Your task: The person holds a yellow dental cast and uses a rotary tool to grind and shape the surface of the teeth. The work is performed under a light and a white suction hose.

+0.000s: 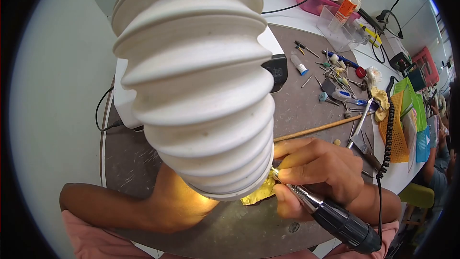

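My right hand (328, 168) is closed around a black and silver rotary handpiece (342, 223), its fingers near the narrow metal front end. The handpiece tip points at a brightly lit yellowish piece (258, 195) with a rough edge, partly visible under the rim of a white ribbed hose (206, 86). I cannot make out what kind of piece it is. My left hand (184, 204) reaches under the hose from the left. Its fingers are hidden behind the hose, so its grip does not show.
The hose blocks much of the middle. Small burs and tools (338, 74) lie scattered at the right, near a wooden stick (321, 127), a knife (364, 151) and a cream-coloured plaster piece (381, 103). A coiled black cord (389, 129) hangs beside an orange basket (397, 134).
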Demonstrator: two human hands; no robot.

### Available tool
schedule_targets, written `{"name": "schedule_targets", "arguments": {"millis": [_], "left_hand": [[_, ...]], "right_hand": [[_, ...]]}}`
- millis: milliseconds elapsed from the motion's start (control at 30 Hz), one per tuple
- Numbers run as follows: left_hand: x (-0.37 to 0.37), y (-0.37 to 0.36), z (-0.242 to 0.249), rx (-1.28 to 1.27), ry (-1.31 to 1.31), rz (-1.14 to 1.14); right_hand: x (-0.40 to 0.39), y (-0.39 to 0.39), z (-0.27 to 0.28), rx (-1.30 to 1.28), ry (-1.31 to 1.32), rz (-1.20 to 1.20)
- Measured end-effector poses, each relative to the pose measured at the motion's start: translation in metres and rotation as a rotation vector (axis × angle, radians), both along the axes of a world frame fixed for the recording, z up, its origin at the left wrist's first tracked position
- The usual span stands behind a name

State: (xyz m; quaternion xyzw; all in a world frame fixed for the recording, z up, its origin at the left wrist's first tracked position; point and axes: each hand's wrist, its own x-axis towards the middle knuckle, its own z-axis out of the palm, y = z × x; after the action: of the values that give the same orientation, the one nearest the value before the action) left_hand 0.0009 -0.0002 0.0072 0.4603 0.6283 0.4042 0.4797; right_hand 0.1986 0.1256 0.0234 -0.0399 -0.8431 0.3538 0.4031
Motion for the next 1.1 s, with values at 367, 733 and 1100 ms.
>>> {"name": "schedule_targets", "arguments": {"millis": [367, 733, 1100], "left_hand": [[0.005, -0.001, -0.014, -0.263, -0.916, 0.470], [0.007, -0.003, -0.010, -0.151, -0.878, 0.384], [0.006, -0.004, -0.011, -0.103, -0.384, 0.262]], "right_hand": [[0.005, 0.003, -0.005, 0.021, -0.043, -0.017], [-0.001, -0.004, 0.000, -0.003, -0.013, -0.066], [0.002, 0.003, -0.003, 0.063, -0.037, -0.005]]}}
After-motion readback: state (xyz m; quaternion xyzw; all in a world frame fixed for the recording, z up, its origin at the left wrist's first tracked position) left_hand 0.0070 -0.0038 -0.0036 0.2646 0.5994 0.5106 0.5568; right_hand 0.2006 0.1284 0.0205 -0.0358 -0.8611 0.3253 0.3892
